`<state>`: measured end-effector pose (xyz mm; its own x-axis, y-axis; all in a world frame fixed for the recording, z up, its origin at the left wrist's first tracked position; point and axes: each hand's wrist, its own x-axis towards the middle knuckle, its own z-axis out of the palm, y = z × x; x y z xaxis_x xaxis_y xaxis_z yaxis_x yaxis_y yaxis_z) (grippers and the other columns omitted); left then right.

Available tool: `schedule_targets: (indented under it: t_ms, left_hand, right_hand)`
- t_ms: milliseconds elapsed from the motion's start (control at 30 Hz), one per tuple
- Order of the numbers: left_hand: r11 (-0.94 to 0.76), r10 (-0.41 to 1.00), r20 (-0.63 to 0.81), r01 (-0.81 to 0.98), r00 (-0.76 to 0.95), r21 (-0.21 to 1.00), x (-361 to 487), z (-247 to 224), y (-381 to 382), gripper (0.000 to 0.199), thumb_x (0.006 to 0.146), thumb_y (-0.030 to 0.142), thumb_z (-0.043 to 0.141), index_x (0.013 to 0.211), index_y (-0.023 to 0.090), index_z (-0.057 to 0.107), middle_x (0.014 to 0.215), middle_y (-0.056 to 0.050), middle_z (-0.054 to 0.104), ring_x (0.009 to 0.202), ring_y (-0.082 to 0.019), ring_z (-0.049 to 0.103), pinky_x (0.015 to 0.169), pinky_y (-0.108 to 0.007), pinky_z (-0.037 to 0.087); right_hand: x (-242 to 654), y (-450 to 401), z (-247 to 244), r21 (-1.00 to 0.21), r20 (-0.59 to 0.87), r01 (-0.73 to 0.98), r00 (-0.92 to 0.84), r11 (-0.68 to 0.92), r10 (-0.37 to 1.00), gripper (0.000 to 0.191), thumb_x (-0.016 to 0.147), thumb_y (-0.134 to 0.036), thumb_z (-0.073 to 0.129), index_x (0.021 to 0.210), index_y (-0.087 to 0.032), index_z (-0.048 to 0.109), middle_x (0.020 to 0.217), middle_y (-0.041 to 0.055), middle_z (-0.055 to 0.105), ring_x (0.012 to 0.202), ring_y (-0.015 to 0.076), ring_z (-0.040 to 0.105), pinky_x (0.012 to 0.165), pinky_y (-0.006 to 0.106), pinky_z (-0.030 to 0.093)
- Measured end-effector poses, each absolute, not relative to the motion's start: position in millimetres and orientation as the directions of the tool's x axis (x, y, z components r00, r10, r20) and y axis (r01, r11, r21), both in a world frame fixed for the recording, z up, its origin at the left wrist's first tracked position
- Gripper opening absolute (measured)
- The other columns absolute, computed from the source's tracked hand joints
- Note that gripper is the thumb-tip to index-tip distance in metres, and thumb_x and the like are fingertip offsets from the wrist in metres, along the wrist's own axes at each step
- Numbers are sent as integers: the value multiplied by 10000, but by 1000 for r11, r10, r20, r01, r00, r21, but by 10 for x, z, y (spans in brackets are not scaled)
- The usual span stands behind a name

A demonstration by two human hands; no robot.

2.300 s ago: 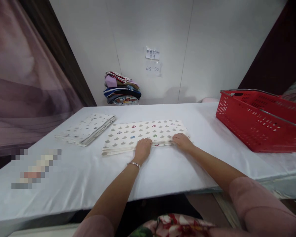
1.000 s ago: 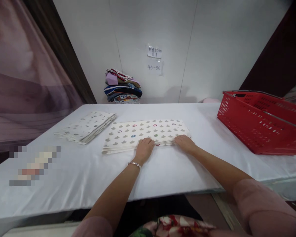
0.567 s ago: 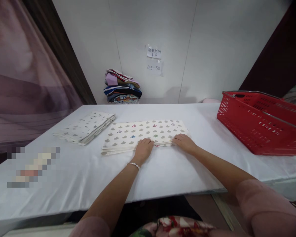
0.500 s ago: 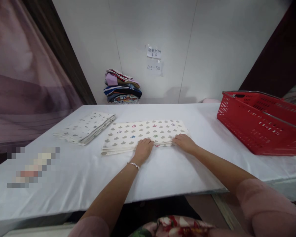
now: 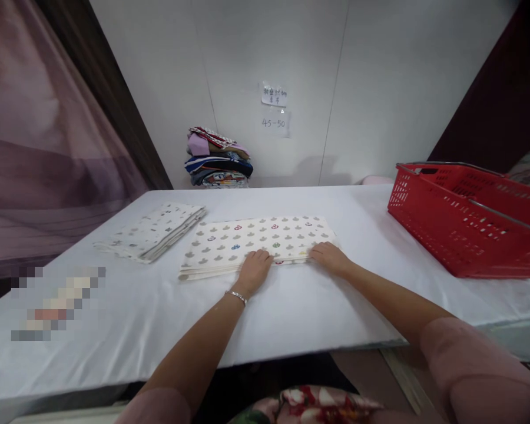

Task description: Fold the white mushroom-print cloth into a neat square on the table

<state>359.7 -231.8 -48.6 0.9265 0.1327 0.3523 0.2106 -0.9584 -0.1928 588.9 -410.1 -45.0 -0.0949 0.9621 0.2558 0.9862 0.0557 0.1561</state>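
The tabletop (image 5: 366, 241) leaves a path between the middle cloth (image 5: 257, 237) and red basket (image 5: 450, 229), while a second cloth (image 5: 156, 229) obstructs leftward.

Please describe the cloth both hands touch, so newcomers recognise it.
On the white-covered table, left of the red plastic basket, lies a folded cream cloth. Rows of grey prints with red, blue and green accents set it apart from the folded whitish cloth farther left.
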Motion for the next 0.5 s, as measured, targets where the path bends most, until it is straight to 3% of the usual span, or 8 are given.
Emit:
schedule_targets:
  t_ms: [267,500]
  left_hand:
    - [-964,179,377,239,909,-120,3576,-499,-2366,216,881,116,420,959,184,610,928,-80,595,906,-216,523,765,-361,387]
    - [-962,222,428,267,876,-48,3545,-519,-2356,217,891,169,440,1001,208,623,948,-72,609,902,-215,530,770,-364,402]
  right_hand:
    - [5847,-4157,-481,51,283,998,-36,22,959,295,878,-121,430,1083,-182,633,1074,96,638,980,214,540,824,344,403]
    - [6001,-4395,-615,-48,356,999,29,-13,934,379,900,-138,382,1239,-189,545,1241,94,581,1126,209,519,934,391,399]
